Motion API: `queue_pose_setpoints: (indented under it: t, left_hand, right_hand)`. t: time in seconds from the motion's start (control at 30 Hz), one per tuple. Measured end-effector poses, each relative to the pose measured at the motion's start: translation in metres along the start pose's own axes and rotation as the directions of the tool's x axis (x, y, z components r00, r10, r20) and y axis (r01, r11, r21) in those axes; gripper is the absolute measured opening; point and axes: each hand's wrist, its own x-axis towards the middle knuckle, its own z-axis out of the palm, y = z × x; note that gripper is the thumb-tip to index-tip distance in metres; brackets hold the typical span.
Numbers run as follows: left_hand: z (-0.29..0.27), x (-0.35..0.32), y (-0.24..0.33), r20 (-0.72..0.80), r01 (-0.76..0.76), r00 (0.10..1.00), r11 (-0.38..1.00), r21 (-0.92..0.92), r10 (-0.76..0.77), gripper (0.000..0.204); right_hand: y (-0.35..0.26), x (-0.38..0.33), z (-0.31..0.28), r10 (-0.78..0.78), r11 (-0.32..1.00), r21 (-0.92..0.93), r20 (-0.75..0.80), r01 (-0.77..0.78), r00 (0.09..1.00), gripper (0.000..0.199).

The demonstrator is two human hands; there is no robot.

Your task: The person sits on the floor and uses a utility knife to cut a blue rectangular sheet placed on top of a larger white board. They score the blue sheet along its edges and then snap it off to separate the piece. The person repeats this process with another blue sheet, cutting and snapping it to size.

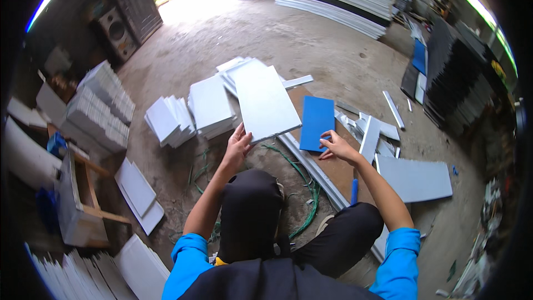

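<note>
A white rectangular panel (266,103) is tilted in front of me, and my left hand (240,143) grips its near left corner. My right hand (337,149) is at the near right corner of a smaller blue panel (316,122), its bent fingers over the surface and the thumb by the near edge. Beneath the blue panel is a brown board (338,173). A blue-handled tool (354,191) lies on that board, close to my right knee. Stacked white panels (211,103) stand just left of the held panel.
Another white stack (169,122) stands farther left. White offcuts (383,133) and a pale sheet (416,178) lie at the right. Green strapping (313,205) curls near my feet. A wooden-framed box (83,205) is at the left; large sheets (333,0) are piled at the back.
</note>
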Motion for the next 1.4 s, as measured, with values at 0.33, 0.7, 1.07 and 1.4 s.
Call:
queue_pose_setpoints:
  t: [0.33, 0.7, 1.07, 1.4]
  left_hand:
    - [-0.128, 0.015, -0.014, -0.440, -0.244, 0.824, 0.924, 0.293, 0.357, 0.046]
    - [-0.199, 0.103, 0.009, -0.474, 0.166, 0.693, 0.519, 0.838, 0.544, 0.053]
    - [-0.015, 0.085, -0.004, 0.425, -0.453, 0.890, 0.216, 0.865, 0.162, 0.055]
    - [0.133, 0.088, -0.104, 0.663, -0.845, 0.498, -0.141, 0.516, -0.559, 0.050]
  right_hand:
    - [-0.061, 0.152, 0.180, -0.157, 0.987, 0.030, -0.004, 0.157, 0.988, 0.042]
    - [-0.097, 0.236, 0.207, -0.441, 0.677, -0.626, 0.076, 0.387, 0.894, 0.042]
    - [-0.018, 0.073, 0.017, -0.122, 0.619, -0.752, 0.194, 0.228, 0.973, 0.027]
    - [0.179, -0.125, -0.074, 0.065, 0.765, -0.554, -0.440, -0.328, 0.896, 0.024]
